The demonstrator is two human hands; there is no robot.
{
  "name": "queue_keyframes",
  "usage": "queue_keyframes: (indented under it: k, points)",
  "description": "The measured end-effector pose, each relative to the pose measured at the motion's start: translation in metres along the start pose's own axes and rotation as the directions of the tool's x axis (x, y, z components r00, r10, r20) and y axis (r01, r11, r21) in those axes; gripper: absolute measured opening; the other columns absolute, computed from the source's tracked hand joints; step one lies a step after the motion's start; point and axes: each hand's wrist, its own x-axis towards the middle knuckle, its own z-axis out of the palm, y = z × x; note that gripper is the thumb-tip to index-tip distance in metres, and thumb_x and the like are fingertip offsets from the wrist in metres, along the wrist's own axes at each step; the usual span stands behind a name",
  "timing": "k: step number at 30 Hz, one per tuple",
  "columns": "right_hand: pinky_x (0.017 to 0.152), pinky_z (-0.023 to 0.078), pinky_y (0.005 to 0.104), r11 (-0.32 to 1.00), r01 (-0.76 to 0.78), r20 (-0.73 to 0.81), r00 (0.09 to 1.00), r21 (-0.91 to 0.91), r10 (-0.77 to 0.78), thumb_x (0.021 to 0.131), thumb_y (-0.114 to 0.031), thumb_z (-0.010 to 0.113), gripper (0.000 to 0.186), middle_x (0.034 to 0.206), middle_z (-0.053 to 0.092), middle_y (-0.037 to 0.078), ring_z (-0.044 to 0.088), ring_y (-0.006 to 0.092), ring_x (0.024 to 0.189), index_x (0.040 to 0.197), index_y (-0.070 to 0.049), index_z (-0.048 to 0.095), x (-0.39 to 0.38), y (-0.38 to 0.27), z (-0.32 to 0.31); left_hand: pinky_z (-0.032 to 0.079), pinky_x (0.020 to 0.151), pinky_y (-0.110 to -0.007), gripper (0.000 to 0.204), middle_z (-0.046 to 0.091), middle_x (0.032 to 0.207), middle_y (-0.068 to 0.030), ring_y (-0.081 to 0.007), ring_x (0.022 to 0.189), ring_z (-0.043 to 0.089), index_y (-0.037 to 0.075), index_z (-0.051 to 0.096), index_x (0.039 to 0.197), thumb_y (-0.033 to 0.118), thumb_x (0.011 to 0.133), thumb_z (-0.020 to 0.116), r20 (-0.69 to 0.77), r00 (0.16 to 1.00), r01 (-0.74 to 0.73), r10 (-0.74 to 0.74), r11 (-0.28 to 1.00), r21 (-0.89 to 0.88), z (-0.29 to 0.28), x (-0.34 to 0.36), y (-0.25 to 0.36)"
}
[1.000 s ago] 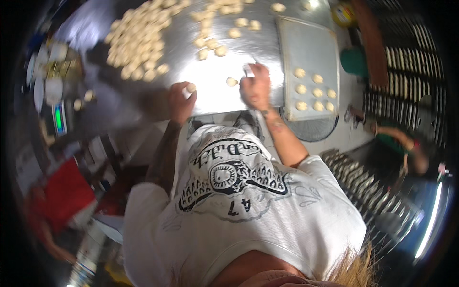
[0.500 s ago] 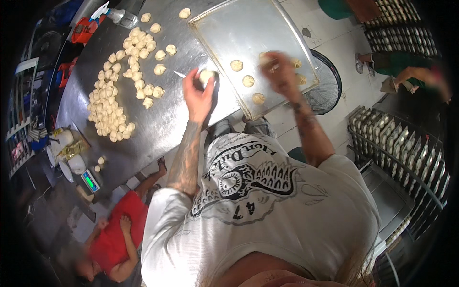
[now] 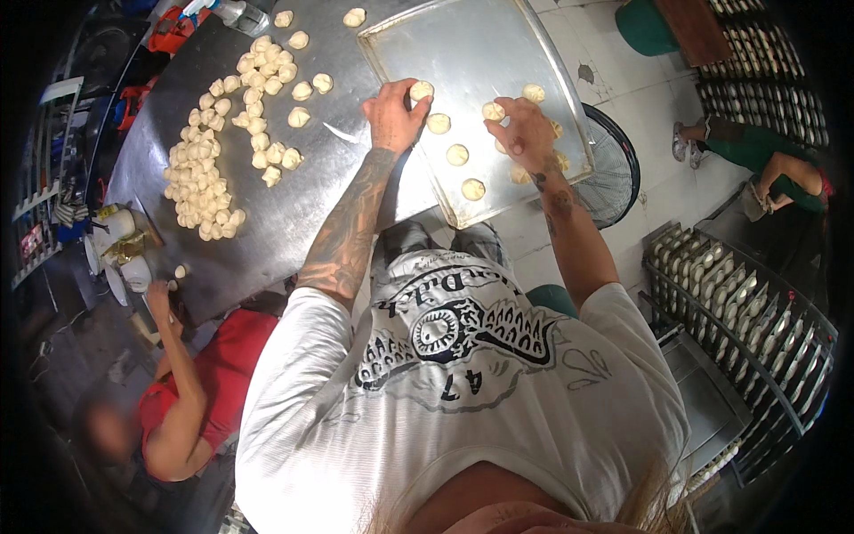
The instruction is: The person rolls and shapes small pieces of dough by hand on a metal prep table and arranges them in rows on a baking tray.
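A metal baking tray lies on the steel table, with several round dough balls on it in loose rows, among them one dough ball near its middle. Over the tray's left part, my left hand is closed on a dough ball between thumb and fingers. To the right, my right hand has its thumb and fingertips around another dough ball at the tray's surface. Part of the dough beyond it is hidden by the hand.
A big cluster of dough pieces covers the table's left side. A spray bottle stands at the far left. Someone in red reaches toward the table's near left edge. A round fan and racks of trays stand right.
My left hand has moved right from the table to above the tray with a dough ball. My right hand, blurred before, is now steady. The person in red has raised an arm toward the table.
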Motion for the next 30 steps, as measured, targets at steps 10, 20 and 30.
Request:
queue_keyframes:
  k: [10, 20, 30]
  points:
    - [0.088, 0.055, 0.0463, 0.951, 0.286, -0.43, 0.878, 0.119, -0.211, 0.094, -0.021, 0.082, 0.054, 0.115, 0.068, 0.021, 0.065, 0.04, 0.1, 0.138, 0.004, 0.064, -0.01, -0.029, 0.002, 0.054, 0.091, -0.042, 0.05, 0.067, 0.12, -0.0169, -0.0323, 0.107, 0.066, 0.005, 0.065, 0.137, 0.024, 0.094, 0.083, -0.21, 0.977, -0.058, -0.019, 0.932, -0.357, -0.016, -0.038, 0.01]
    - [0.124, 0.031, 0.0579, 0.682, 0.515, 0.057, 0.775, 0.52, -0.629, 0.108, -0.037, 0.058, 0.056, 0.157, 0.054, 0.022, 0.044, 0.043, 0.152, 0.153, -0.005, 0.059, -0.05, -0.295, 0.13, 0.034, 0.126, -0.048, 0.086, 0.05, 0.162, -0.0177, -0.0315, 0.15, 0.047, 0.002, 0.049, 0.155, 0.074, 0.109, 0.034, 0.415, 0.882, 0.148, -0.225, -0.704, -0.695, -0.12, -0.157, -0.089]
    - [0.084, 0.058, 0.0484, 0.733, 0.63, 0.178, 0.715, 0.255, -0.676, 0.098, -0.021, 0.072, 0.033, 0.112, 0.073, 0.013, 0.072, 0.0366, 0.097, 0.131, -0.014, 0.073, 0.082, -0.486, 0.283, 0.051, 0.102, -0.044, 0.044, 0.066, 0.133, -0.0141, -0.0353, 0.125, 0.063, 0.006, 0.065, 0.133, 0.024, 0.095, 0.078, -0.596, 0.58, 0.385, -0.555, 0.832, -0.4, -0.282, -0.167, -0.311]
